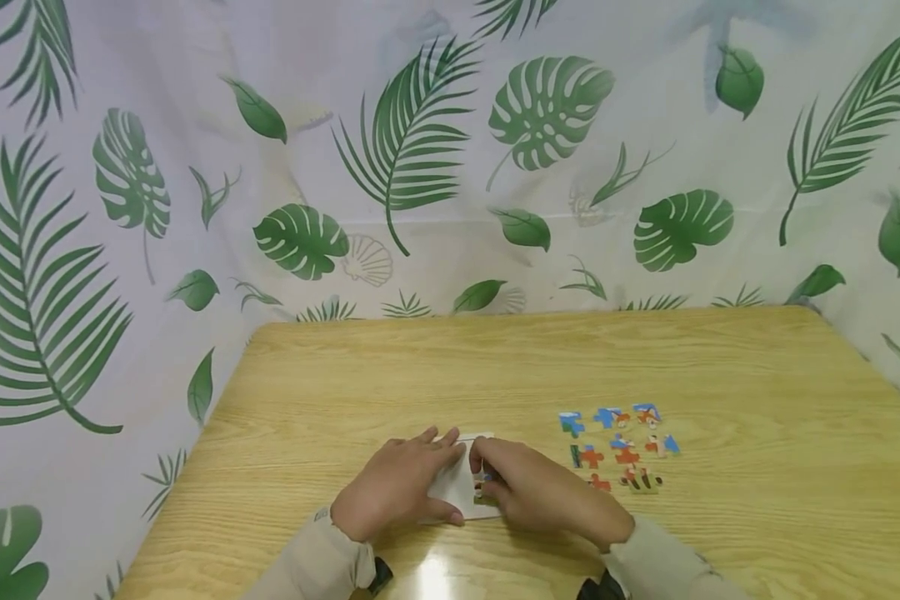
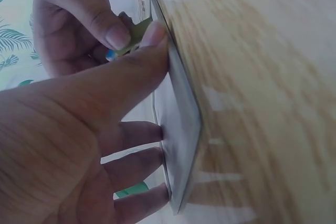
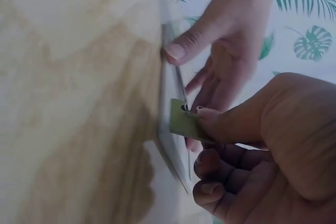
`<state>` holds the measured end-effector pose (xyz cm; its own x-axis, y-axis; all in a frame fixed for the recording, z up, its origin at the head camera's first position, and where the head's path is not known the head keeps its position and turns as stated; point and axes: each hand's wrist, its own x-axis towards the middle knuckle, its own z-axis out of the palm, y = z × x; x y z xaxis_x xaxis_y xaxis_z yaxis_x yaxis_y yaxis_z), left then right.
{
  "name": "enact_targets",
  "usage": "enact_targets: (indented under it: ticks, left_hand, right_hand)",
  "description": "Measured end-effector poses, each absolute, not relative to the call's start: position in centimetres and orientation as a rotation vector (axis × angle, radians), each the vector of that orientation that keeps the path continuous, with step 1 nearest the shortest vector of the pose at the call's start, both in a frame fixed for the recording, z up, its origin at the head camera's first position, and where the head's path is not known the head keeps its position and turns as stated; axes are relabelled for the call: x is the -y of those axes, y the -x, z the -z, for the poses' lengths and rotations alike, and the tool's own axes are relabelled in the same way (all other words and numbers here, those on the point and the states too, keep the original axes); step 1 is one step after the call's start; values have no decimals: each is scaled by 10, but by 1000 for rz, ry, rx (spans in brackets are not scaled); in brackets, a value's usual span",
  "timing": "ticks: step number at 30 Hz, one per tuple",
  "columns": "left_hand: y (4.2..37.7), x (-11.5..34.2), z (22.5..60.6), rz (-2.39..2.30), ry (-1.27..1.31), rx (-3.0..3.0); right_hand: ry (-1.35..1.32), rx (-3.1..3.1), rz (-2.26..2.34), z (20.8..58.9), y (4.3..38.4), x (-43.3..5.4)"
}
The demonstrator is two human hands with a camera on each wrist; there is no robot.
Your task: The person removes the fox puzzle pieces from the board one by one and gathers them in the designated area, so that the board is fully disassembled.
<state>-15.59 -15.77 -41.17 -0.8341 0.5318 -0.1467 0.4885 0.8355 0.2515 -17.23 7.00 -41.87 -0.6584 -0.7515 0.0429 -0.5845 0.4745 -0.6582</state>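
A flat white board [image 1: 453, 490], like a shallow puzzle tray, lies on the table in front of me. My left hand [image 1: 393, 485] rests on it with fingers spread, the thumb near the close edge and the fingertips toward the far side. At the board's right end my right hand [image 1: 536, 492] pinches a jigsaw puzzle piece [image 3: 181, 120] between thumb and fingers. This piece shows a green strip along one side, and the rest is covered by the fingers. It is held at the board's surface, close to the left thumb in the left wrist view.
Several loose jigsaw pieces [image 1: 626, 454] in blue, red and green lie in rough rows to the right of my right hand. The wooden table [image 1: 330, 367] reaches back to a white cloth wall [image 1: 450, 192] printed with green leaves.
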Motion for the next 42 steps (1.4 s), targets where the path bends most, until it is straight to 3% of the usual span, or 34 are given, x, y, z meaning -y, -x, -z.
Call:
enact_targets:
  ticks: [7,23,42]
  left_hand:
    - [154,157,415,-306,-798,-2808]
    - [156,154,414,-302,-802,-2814]
    - [154,154,411,-355,-797,-2784]
  right_hand:
    - [1176,-2492,1019,408,181,-109]
    - [872,-2757,1096,411,189,-274]
    - [688,-2799,982,425,183,-278]
